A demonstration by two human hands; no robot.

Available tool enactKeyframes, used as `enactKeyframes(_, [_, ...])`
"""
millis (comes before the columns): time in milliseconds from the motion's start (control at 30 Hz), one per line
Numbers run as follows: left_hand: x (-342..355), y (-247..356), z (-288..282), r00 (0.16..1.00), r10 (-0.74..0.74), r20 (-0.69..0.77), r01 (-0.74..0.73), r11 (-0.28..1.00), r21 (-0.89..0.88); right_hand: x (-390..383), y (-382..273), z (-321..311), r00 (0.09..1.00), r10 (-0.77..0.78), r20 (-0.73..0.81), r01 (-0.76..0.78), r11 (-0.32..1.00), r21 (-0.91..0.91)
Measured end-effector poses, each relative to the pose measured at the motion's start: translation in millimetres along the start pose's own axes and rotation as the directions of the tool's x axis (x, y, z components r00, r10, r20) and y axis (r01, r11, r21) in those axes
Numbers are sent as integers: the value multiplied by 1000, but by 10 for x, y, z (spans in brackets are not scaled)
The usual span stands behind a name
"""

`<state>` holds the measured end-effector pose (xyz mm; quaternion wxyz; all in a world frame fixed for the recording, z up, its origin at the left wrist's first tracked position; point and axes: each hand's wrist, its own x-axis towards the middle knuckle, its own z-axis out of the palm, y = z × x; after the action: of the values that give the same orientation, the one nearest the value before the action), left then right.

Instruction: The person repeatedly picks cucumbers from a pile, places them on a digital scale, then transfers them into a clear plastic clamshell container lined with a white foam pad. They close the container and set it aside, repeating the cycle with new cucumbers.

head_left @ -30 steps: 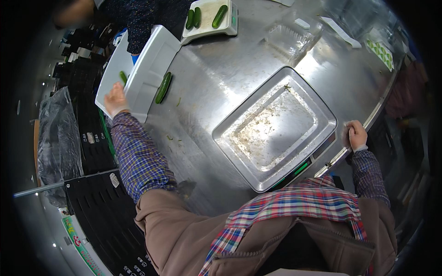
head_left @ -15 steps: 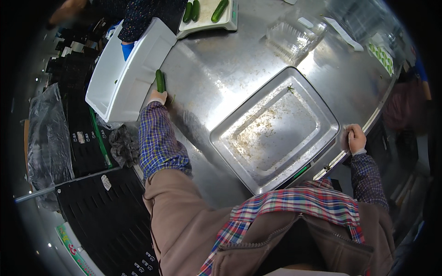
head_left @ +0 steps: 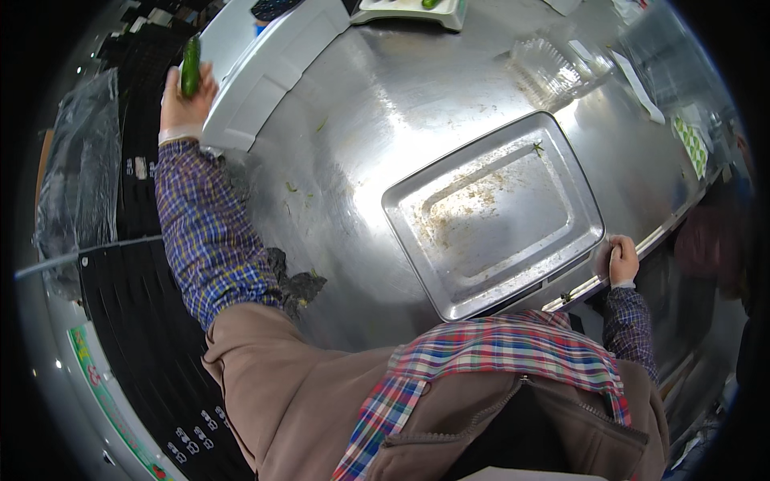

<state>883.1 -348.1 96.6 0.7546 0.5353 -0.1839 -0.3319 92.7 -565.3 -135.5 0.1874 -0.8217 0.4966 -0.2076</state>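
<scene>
A green cucumber [head_left: 190, 68] is upright in my left hand [head_left: 186, 108], at the upper left. That hand is beside the near end of a white foam box [head_left: 277, 76]; its fingers are slightly blurred. On the right, my right hand [head_left: 623, 260] rests at the table's near edge with its fingers curled. Whether anything is in those fingers is hidden. Just left of it lies a shallow metal tray [head_left: 413, 276], with brownish residue and a small green stem piece [head_left: 537, 147] on its surface.
Another person's dark speckled sleeve [head_left: 273, 8] reaches into the foam box. A scale [head_left: 417, 14] with a cucumber on it stands at the back. Clear plastic containers [head_left: 549, 68] are at the far right. Black plastic crates [head_left: 132, 321] sit to the left, near a crumpled dark bag [head_left: 301, 287].
My left hand has lifted the cucumber from the table beside the foam box and carried it up and left to the box's outer end. My right hand stays at the table edge.
</scene>
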Motion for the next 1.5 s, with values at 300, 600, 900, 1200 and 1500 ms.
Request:
enactKeyframes(300, [-434,-1444,-833,939,22,-342,263,595,759,-22,86,27,1000,3,1,-3,1000,-10])
enactKeyframes(600, [-1719,-2492,-625,985,173,8,-11,12,1000,-24,159,45,1000,16,26,-16,1000,2])
enactKeyframes(900, [-1376,-2391,-572,995,68,69,-57,-166,984,-12,110,34,1000,16,12,-16,999,-31])
enactKeyframes(1200, [-1606,-2390,-586,995,-38,92,-98,-174,980,-17,59,16,1000,7,-10,-7,1000,-9])
enactKeyframes(1500, [-113,-2477,-386,966,238,-105,22,328,944,-22,21,16,1000,16,-23,-16,1000,-7])
